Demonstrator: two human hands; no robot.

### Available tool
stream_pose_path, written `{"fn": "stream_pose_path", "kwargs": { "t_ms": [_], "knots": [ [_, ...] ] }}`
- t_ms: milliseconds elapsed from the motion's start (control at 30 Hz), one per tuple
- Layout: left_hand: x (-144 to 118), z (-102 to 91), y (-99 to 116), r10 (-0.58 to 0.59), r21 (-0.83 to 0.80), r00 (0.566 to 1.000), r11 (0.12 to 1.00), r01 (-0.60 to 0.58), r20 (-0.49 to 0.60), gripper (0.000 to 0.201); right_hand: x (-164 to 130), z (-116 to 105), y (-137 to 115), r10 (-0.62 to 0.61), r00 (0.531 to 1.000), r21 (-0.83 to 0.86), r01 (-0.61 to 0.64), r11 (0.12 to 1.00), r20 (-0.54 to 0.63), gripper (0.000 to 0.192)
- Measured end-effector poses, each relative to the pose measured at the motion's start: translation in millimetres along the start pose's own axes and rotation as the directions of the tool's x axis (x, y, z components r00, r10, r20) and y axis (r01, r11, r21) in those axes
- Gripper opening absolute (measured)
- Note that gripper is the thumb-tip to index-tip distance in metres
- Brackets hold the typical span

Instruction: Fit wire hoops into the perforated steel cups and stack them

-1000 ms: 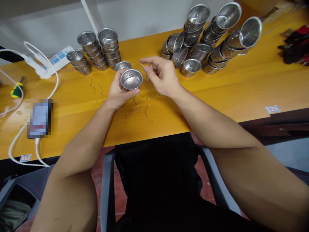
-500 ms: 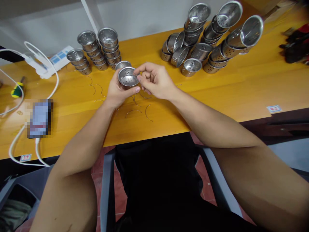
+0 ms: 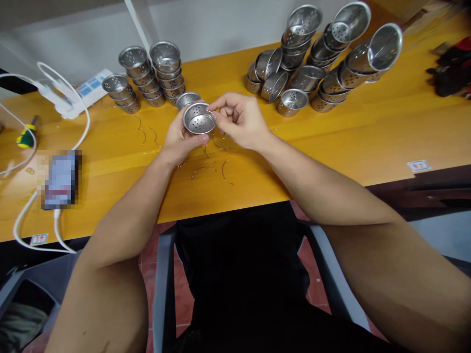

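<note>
My left hand point(image 3: 179, 137) is wrapped round a small metal strainer cup point(image 3: 198, 122) with holes in its bottom and wall, its open mouth tilted up toward me. At the cup's right rim, my right hand point(image 3: 239, 120) pinches a short thin wire point(image 3: 209, 112) between thumb and forefinger; the wire's far end is hard to make out. Several curved wires point(image 3: 203, 169) lie loose on the table below and left of my hands. Just behind the held cup stands another strainer cup point(image 3: 187, 99), partly hidden.
Stacked strainer cups point(image 3: 165, 61) stand at the back left, and taller, leaning stacks point(image 3: 338, 68) at the back right. On the left lie a power strip point(image 3: 86, 93), white cables, a phone point(image 3: 61, 180) and a green-yellow screwdriver point(image 3: 26, 137). The wooden table point(image 3: 235, 196) ends before my lap.
The held cup has shifted slightly right in my left hand. My right thumb and forefinger remain at its rim, and the wire between them now shows more clearly.
</note>
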State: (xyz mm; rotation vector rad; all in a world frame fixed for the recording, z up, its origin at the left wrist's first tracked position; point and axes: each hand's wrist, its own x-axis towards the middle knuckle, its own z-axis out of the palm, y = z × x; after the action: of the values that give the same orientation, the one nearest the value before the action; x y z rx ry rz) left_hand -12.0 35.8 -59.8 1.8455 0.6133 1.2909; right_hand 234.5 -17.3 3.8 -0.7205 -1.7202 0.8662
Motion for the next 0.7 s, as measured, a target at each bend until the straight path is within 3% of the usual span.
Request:
{"fn": "stream_pose_path", "kwargs": {
  "t_ms": [133,267,500,700],
  "knots": [
    [0,2.8,5,-0.028,-0.045,0.999,0.999,0.030,0.031,0.111,0,1,-4,0.005,1.000,-0.012,-0.005,1.000,0.001,0.047],
    [-1,8.1,6,-0.114,-0.029,0.993,0.993,0.115,0.009,0.111,3,-9,-9,0.023,0.999,-0.132,-0.029,0.991,-0.046,0.037],
    [-2,12.8,5,-0.144,-0.052,0.988,0.988,0.147,0.061,0.119,1,-16,-14,0.074,0.997,-0.269,-0.077,0.960,-0.023,0.028],
    [-3,11.4,-1,-0.057,-0.069,0.993,0.996,0.064,0.104,0.109,1,-13,-11,0.071,0.997,-0.275,-0.078,0.958,-0.035,0.016]
  ]
}}
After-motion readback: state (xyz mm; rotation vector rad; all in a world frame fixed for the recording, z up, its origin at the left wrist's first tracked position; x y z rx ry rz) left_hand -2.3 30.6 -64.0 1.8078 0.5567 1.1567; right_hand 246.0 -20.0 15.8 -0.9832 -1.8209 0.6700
